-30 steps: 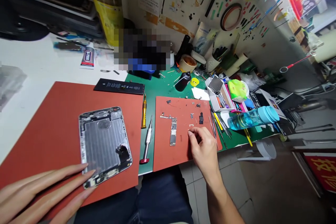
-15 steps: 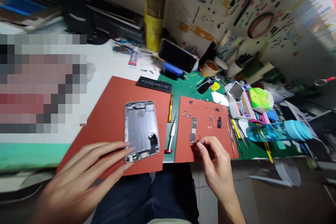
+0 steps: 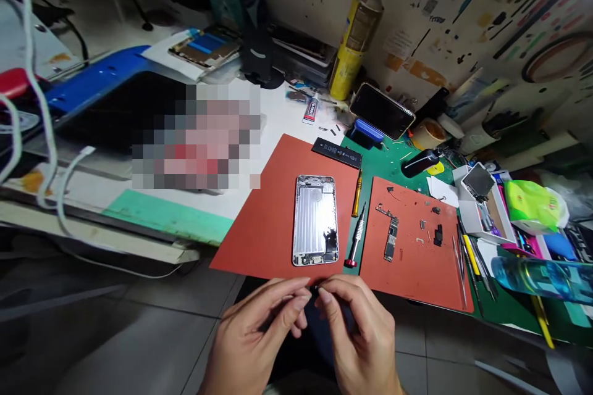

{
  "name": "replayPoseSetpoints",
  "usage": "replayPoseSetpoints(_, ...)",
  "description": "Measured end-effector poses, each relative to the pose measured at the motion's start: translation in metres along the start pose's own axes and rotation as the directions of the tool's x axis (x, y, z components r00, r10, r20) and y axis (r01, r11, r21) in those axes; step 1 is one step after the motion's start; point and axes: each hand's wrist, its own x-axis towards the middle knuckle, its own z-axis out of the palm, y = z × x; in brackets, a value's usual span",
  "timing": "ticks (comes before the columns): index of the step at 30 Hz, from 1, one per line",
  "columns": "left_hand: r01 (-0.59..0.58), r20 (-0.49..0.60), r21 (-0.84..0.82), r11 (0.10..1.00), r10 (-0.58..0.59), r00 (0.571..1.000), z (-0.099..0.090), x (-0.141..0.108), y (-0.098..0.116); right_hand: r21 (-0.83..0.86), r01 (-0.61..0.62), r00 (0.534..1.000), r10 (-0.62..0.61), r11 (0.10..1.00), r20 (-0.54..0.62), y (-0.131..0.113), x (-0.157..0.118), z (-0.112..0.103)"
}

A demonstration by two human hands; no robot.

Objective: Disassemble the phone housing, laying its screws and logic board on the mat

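Observation:
My left hand (image 3: 266, 327) and my right hand (image 3: 359, 324) meet in front of the mat's near edge, both with fingertips pinched together. A tiny dark piece (image 3: 316, 287) shows between them at the right fingertips; its kind is too small to tell, and whether the left fingers grip it too is hidden. Just beyond the hands, an opened phone housing (image 3: 315, 219) lies on the left red mat (image 3: 264, 222), its bare silver inside facing up. To the right a logic board (image 3: 391, 237) and several small phone parts rest on another red mat (image 3: 417, 278).
Between the mats lie a silver screwdriver (image 3: 357, 234) and a gold screwdriver (image 3: 357, 192). A black phone battery (image 3: 336, 152) is at the left mat's far edge. Further back are a propped phone (image 3: 382, 111) and a yellow spray can (image 3: 356, 43). Tweezers (image 3: 459, 259) and a blue bottle (image 3: 542, 278) stay right.
My left hand has let go of the phone housing and come right. My right hand has left the logic board's mat to meet it. The view has swung left.

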Motion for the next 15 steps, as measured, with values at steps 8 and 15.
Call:
replayPoseSetpoints(8, 0.387, 0.064, -0.265, 0.883, -0.385, 0.921, 0.006, 0.0, -0.001, -0.155, 0.205, 0.978, -0.206, 0.966, 0.009, 0.005, -0.004, 0.014)
replayPoseSetpoints(15, 0.533, 0.113, -0.389, 0.752, -0.535, 0.837, 0.004, -0.002, -0.005, 0.016, 0.016, 1.0, -0.017, 1.0, 0.015, 0.001, -0.002, 0.006)
